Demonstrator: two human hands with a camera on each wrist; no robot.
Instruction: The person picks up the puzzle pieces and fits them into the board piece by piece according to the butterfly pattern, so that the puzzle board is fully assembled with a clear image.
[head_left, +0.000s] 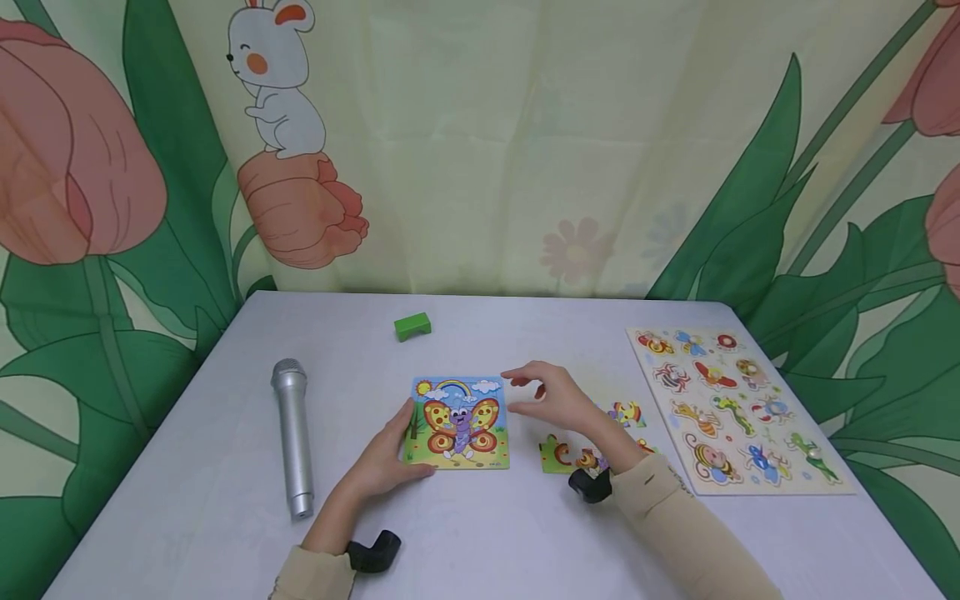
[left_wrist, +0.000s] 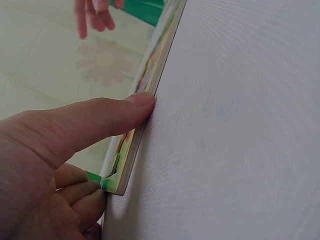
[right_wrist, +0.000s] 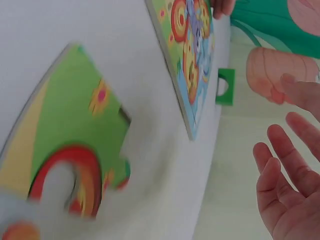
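A square butterfly picture board [head_left: 457,423] lies flat on the table. The left hand [head_left: 385,458] holds its left side, thumb at the near edge; in the left wrist view the thumb of the left hand [left_wrist: 75,135] presses the board's edge [left_wrist: 131,165]. Just off the board's upper right corner the right hand [head_left: 551,398] hovers with bent, spread fingers, nothing between them; the right wrist view shows the right hand [right_wrist: 290,185] raised and empty. Loose puzzle pieces [head_left: 555,455] lie partly under the right forearm, one piece [right_wrist: 75,120] large in the right wrist view.
A silver microphone [head_left: 294,442] lies at the left of the table. Behind the board sits a green block [head_left: 412,326] with a curved notch. A large sheet of insect pictures [head_left: 731,408] lies at the right. A printed curtain [head_left: 465,167] hangs behind the table.
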